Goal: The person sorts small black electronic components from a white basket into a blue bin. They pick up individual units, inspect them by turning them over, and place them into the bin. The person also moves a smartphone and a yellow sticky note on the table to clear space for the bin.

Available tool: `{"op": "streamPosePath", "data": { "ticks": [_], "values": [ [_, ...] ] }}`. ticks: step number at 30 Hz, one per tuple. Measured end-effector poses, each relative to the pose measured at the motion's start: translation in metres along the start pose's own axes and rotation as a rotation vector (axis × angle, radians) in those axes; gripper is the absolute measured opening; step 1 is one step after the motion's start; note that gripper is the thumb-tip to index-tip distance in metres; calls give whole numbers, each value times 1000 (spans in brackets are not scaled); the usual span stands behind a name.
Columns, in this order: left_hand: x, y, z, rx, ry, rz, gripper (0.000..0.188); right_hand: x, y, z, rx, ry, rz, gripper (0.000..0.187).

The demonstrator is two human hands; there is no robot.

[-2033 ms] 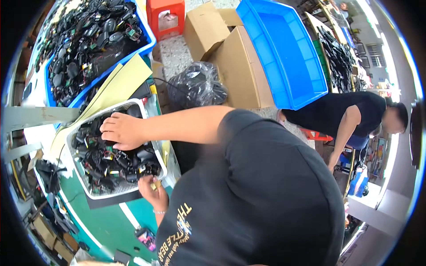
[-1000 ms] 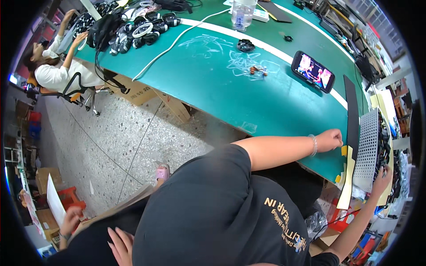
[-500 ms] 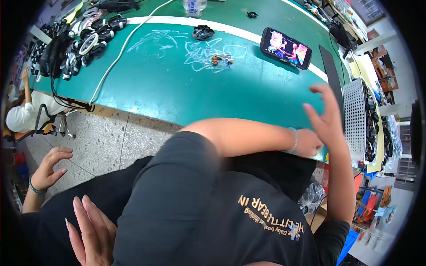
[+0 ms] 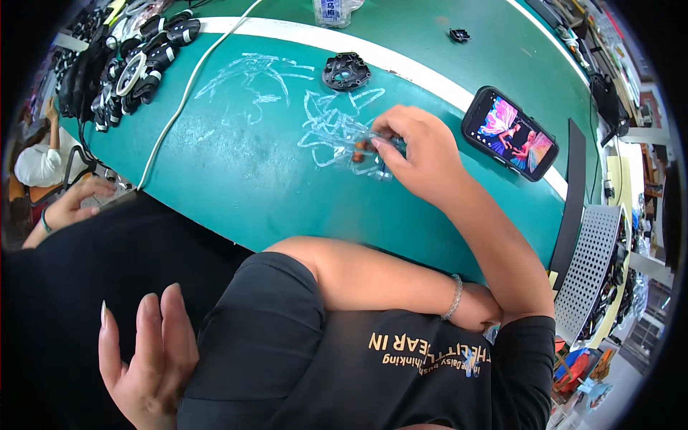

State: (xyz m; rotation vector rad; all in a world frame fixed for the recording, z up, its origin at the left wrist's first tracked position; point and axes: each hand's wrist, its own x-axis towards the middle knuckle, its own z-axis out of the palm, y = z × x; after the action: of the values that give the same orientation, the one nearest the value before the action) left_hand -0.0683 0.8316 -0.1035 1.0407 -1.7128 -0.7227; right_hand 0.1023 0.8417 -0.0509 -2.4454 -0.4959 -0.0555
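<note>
My right hand (image 4: 423, 154) reaches over the green table, thumb and fingers closed together at the right side of a tangle of clear strips (image 4: 322, 136). Small orange-brown pieces (image 4: 360, 150) show at its fingertips; what lies inside the grip is mostly hidden. My left forearm crosses in front of my body, and my left hand (image 4: 479, 308), with a bracelet at its wrist, is tucked by my right elbow. Its fingers are hidden, and a small pale shiny bit (image 4: 492, 332) shows beside it. Just behind the tangle lies a round black plastic part (image 4: 346, 72).
A phone (image 4: 510, 134) playing a video lies to the right, near a perforated basket (image 4: 591, 265) of parts. Black cables and parts (image 4: 143, 72) are heaped far left, beside a white cable (image 4: 188, 93). A co-worker's hands (image 4: 150, 358) (image 4: 72, 204) are at the left.
My right hand has moved left from beside the basket onto the clear strips, and its fingers have closed. My left hand has drawn back toward my body. The view has shifted.
</note>
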Motion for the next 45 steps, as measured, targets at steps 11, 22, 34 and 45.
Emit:
{"op": "streamPosePath", "data": {
  "ticks": [11, 22, 34, 45],
  "values": [
    [-3, 15, -26, -181, -106, -90, 15, -45, 6, -29, -49, -40, 100, 20],
    [8, 24, -39, -293, -56, -264, 13, -262, -8, -167, -455, 598, 285, 45],
    [106, 134, -58, 193, 4, 426, 39, -436, 5, -199, -911, 800, 827, 32],
    [196, 117, -65, 654, 254, 305, 31, -443, 2, -201, -791, 876, 750, 34]
  ]
}}
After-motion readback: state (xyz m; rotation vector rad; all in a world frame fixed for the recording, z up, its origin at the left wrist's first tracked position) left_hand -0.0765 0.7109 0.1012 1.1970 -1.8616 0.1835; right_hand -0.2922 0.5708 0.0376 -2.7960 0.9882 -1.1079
